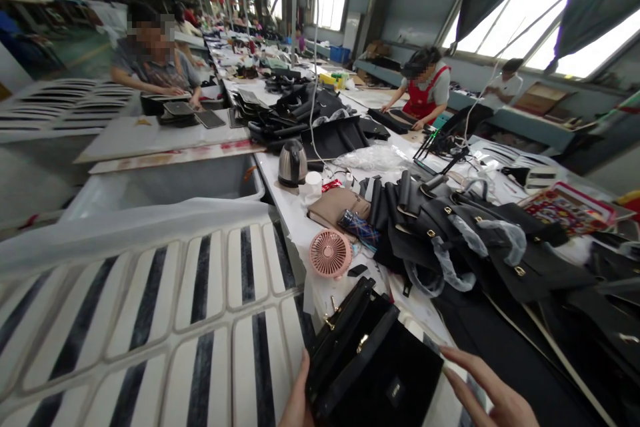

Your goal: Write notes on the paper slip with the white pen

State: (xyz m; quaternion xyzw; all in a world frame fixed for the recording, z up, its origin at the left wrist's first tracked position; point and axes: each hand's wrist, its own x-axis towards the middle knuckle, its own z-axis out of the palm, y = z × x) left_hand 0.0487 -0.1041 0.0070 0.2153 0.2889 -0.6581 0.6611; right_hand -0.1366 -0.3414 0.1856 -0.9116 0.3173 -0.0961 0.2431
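Note:
A black handbag (373, 360) with gold clasps stands at the bottom centre, near the table's front edge. My left hand (299, 400) presses against the bag's left side, with only the thumb and part of the palm showing. My right hand (487, 390) reaches in from the lower right. Its fingers are stretched out and apart, their tips at the bag's right edge, and nothing is held in them.
A row of black handbags (475, 240) with wrapped handles lies to the right. A pink fan (330, 253), a tan pouch (336, 205), a steel kettle (293, 163) and a white cup (313, 185) sit ahead. Striped white trays (150, 320) fill the left. Other workers (155, 60) sit further back.

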